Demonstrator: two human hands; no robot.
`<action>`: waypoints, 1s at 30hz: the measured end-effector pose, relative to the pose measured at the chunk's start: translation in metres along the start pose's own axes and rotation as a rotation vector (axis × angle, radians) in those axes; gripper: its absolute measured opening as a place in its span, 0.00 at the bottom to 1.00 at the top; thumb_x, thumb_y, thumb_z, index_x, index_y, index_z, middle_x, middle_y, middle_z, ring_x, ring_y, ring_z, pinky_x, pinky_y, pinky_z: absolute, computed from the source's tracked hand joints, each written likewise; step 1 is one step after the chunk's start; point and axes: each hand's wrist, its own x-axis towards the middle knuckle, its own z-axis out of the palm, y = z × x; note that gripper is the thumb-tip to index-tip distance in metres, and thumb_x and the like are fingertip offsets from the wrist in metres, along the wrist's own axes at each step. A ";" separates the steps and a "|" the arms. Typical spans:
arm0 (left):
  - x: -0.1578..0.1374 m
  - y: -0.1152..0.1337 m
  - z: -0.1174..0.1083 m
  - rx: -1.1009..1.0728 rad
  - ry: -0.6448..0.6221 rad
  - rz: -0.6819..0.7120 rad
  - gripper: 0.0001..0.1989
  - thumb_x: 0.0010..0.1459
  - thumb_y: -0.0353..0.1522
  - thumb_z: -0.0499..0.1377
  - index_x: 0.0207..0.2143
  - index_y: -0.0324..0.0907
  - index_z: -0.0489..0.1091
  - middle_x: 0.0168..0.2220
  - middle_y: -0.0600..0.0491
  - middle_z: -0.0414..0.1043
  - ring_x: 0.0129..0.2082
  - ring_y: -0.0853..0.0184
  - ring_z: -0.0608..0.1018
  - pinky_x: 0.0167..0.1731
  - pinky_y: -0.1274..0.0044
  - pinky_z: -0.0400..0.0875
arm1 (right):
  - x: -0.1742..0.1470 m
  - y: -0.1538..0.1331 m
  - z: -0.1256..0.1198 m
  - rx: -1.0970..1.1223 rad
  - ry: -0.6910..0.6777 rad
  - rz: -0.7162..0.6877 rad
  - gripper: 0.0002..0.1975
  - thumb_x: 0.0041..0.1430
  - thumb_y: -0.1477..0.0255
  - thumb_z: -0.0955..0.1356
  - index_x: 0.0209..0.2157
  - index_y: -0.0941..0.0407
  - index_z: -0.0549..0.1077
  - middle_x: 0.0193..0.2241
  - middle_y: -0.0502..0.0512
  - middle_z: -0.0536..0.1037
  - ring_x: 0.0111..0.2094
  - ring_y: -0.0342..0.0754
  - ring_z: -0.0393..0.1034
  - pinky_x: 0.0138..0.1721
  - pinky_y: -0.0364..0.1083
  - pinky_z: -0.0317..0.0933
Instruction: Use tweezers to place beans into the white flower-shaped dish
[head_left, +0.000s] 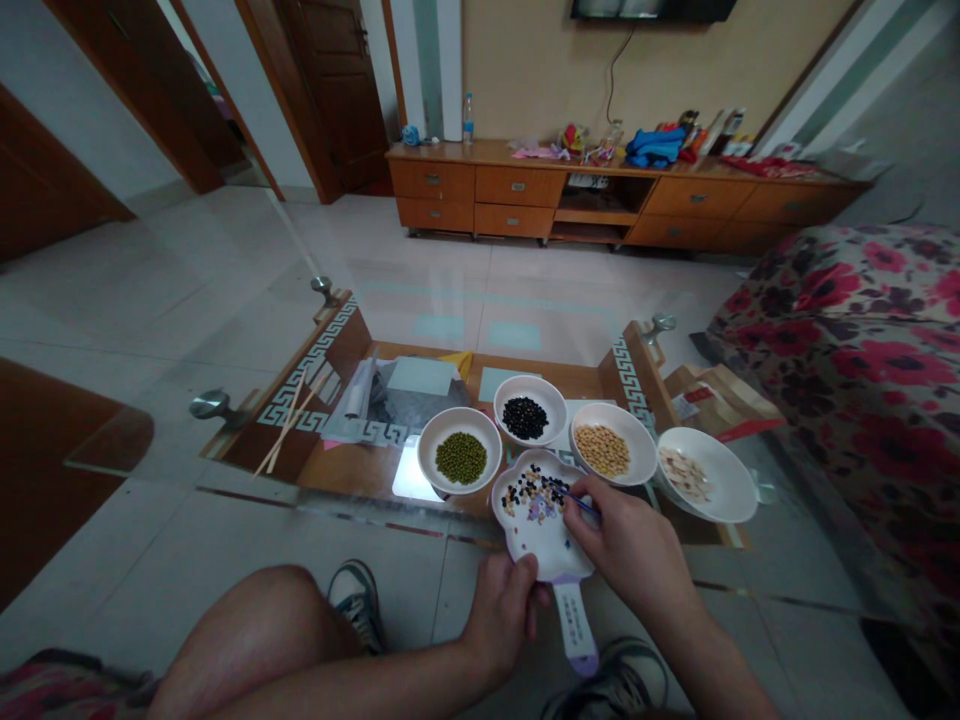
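Note:
A white flower-shaped dish (541,530) with mixed black, pale and yellow beans sits at the near edge of a glass table (247,440). My left hand (504,610) grips the dish's near rim. My right hand (626,545) holds thin blue tweezers (577,500), tips over the mixed beans. Behind the dish stand round white bowls: green beans (460,452), black beans (529,410), yellow soybeans (612,445) and a plate of pale white beans (706,472). A white and purple tool (576,625) lies just below the dish.
Chopsticks (289,422), papers and a grey bag (409,400) lie on the shelf under the glass. A floral sofa (847,340) is at the right, a wooden TV cabinet (615,195) at the far wall. My knee (255,620) and shoes are below the table edge.

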 end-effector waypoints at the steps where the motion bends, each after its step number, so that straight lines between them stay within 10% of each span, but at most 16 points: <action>1: 0.000 0.000 0.000 0.000 0.000 0.000 0.34 0.54 0.60 0.45 0.17 0.40 0.66 0.12 0.55 0.59 0.11 0.73 0.61 0.16 0.79 0.53 | 0.000 0.000 0.001 -0.011 -0.005 0.006 0.10 0.61 0.64 0.62 0.34 0.51 0.73 0.26 0.50 0.79 0.27 0.47 0.74 0.26 0.42 0.53; 30: -0.001 0.006 0.001 -0.005 -0.005 0.001 0.32 0.54 0.57 0.46 0.17 0.40 0.66 0.13 0.55 0.60 0.11 0.73 0.61 0.15 0.79 0.52 | 0.003 -0.002 0.004 -0.031 -0.043 0.009 0.10 0.64 0.65 0.61 0.36 0.51 0.73 0.28 0.50 0.80 0.29 0.48 0.75 0.26 0.43 0.51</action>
